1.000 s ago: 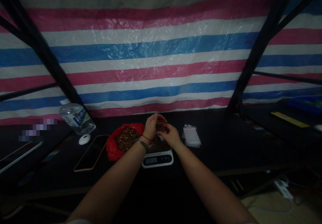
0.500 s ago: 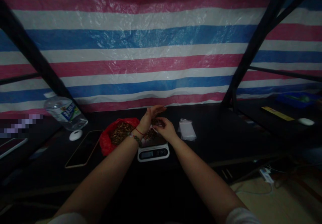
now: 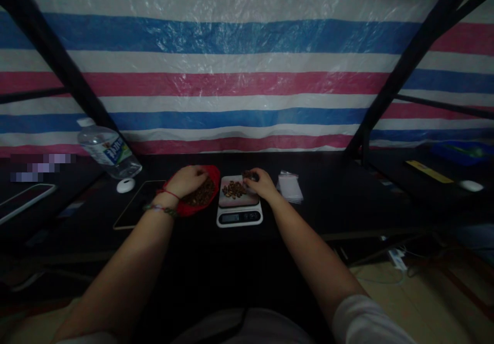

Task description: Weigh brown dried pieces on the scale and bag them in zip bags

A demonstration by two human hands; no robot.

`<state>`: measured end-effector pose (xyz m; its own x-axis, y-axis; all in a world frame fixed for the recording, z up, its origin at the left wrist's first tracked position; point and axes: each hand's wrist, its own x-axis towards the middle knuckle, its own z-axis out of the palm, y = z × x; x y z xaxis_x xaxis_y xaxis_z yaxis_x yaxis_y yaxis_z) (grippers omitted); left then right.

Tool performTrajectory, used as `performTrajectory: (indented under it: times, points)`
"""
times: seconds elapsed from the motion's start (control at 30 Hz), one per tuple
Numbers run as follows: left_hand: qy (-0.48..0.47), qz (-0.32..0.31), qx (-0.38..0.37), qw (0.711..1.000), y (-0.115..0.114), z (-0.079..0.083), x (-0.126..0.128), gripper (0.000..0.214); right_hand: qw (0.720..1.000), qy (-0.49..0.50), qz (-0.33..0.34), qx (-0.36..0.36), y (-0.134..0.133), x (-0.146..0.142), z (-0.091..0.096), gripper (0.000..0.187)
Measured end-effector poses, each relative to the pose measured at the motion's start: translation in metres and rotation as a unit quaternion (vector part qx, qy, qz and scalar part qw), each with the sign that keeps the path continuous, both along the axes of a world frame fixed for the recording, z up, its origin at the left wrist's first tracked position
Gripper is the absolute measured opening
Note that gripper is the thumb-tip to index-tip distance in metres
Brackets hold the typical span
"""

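My left hand [image 3: 188, 181] is over the red plastic bag [image 3: 215, 173], its fingers curled down at the small brown dried pieces [image 3: 199, 196] inside; what they pinch is hidden. My right hand [image 3: 263, 183] is closed on a small clear bag [image 3: 249, 175] with brown pieces in it, held at the right edge of the scale. The white kitchen scale [image 3: 240, 217] stands between my hands, with a loose heap of brown pieces [image 3: 233, 189] on its plate.
Small clear plastic bags [image 3: 290, 187] lie stacked to the right of the scale. A phone [image 3: 133, 206], a white oval object [image 3: 125, 185] and a large clear bottle [image 3: 110, 151] are at the left. A blue tray [image 3: 459, 152] stands far right. Striped sheeting [image 3: 247, 84] hangs behind the black table.
My left hand has moved left from beside the small bag above the scale to the red bag. My right hand still holds the small bag. The view has shifted slightly.
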<state>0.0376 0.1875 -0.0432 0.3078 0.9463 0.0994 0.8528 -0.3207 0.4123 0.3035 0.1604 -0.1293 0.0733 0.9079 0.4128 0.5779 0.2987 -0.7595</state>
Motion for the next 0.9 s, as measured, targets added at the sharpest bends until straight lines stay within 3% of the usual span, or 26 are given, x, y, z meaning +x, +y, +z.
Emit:
performTrajectory:
  times: [0.13, 0.27, 0.5, 0.63, 0.8, 0.9]
  points:
    - [0.124, -0.019, -0.002, 0.992, -0.003, -0.008, -0.026, 0.034, 0.998, 0.053, -0.013, -0.007, 0.008, 0.004, -0.010, 0.048]
    - [0.149, -0.032, -0.006, 0.988, -0.008, -0.019, -0.026, 0.044, 0.987, 0.132, -0.086, -0.009, 0.019, 0.014, -0.017, 0.043]
    - [0.101, -0.012, 0.044, 0.994, -0.005, -0.039, -0.020, 0.047, 0.988, 0.087, -0.122, -0.036, 0.031, 0.049, -0.016, 0.026]
    - [0.097, -0.003, 0.083, 0.992, 0.004, -0.046, -0.015, 0.046, 0.987, 0.078, -0.134, -0.034, 0.050, 0.057, -0.012, 0.026]
    - [0.096, -0.026, 0.136, 0.986, 0.022, -0.045, -0.005, 0.042, 0.986, 0.092, -0.140, -0.022, 0.082, 0.047, -0.008, 0.035]
    - [0.096, -0.027, 0.144, 0.985, 0.039, -0.039, 0.004, 0.040, 0.986, 0.093, -0.135, -0.010, 0.086, 0.045, -0.012, 0.034]
